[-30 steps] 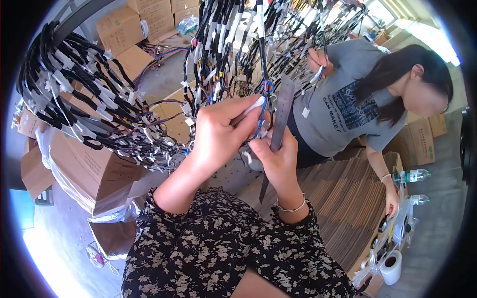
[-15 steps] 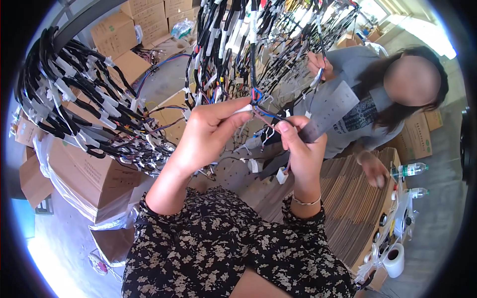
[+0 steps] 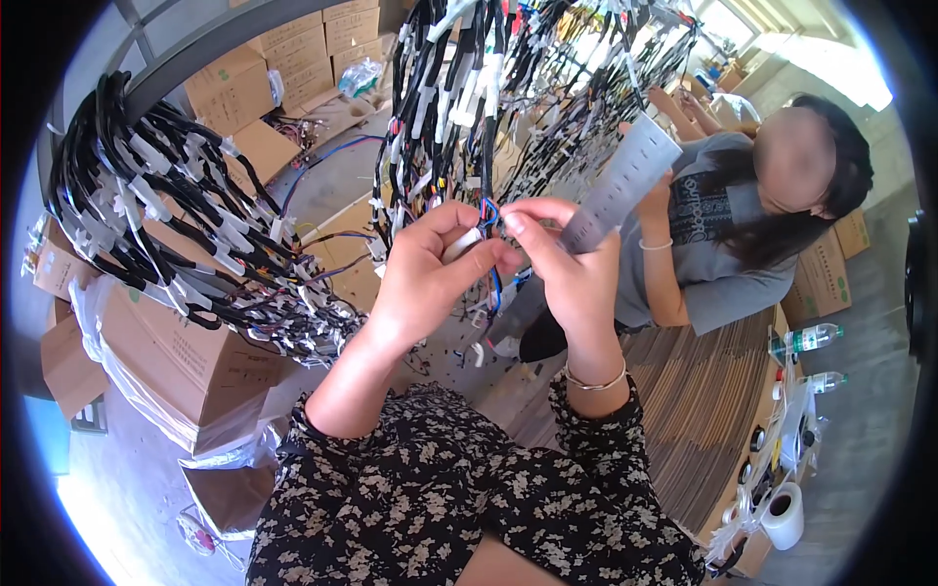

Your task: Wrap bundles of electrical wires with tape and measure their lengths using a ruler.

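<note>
My left hand (image 3: 425, 273) pinches the blue and red wires (image 3: 490, 208) of a hanging black-sleeved wire harness (image 3: 487, 161). A small white piece (image 3: 463, 244), whose kind I cannot make out, sits in the same fingers. Close beside it, my right hand (image 3: 575, 278) clasps a steel ruler (image 3: 625, 181) that slants up and to the right. The thumb and forefinger of that hand close at the harness wires. Loose wire ends hang below my fingers, and the palms hide part of the wires.
A dense bunch of harnesses (image 3: 166, 205) hangs at left, with more overhead. A co-worker (image 3: 728, 215) stands at right among the harnesses. Stacked flat cardboard (image 3: 684, 400), water bottles (image 3: 816, 338) and a white roll (image 3: 782, 516) lie lower right. A carton (image 3: 186, 352) stands lower left.
My right hand has moved up and left, close to my left hand, carrying the ruler with it. The white connector that hung below it no longer shows there. The co-worker's arms have risen.
</note>
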A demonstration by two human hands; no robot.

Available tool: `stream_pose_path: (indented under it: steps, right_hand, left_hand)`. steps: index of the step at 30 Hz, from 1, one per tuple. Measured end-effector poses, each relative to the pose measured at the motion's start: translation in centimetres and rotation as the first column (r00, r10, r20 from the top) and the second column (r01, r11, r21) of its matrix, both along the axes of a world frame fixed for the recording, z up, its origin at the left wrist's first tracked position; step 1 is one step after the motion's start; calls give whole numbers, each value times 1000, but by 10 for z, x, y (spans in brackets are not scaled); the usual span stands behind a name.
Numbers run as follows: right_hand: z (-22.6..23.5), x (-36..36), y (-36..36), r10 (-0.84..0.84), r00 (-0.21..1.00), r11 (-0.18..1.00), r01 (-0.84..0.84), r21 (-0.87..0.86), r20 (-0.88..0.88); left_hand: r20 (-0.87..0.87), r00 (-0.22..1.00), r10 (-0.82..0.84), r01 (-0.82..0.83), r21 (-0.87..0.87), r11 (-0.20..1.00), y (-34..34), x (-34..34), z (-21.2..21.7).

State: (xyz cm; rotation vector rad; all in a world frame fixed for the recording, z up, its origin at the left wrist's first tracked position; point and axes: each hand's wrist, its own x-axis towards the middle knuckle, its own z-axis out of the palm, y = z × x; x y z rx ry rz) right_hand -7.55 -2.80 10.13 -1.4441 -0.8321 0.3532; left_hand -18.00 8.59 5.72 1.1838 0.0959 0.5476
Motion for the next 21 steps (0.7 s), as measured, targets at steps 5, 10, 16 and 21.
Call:
stream_pose_path:
  steps: [5,10,16,21]
  right_hand:
    - [-2,10,7,118,993,990,-119,-70,-22]
    - [4,5,13,21,1000,998,-21,-59,2]
    - [-4,16,19,49,993,988,-63,-138,-107]
    - [-6,14,24,96,995,987,-99,-128,-31]
  left_hand:
    - [-24,999,36,-35,47,998,2,0,-1]
    - [-25,998,58,-57,19,998,2,-2,-6]
    - [-62,985,161,-152,125,980,5,-5,-7]
    - [-71,985,158,-146,156,977,8,-8,-8]
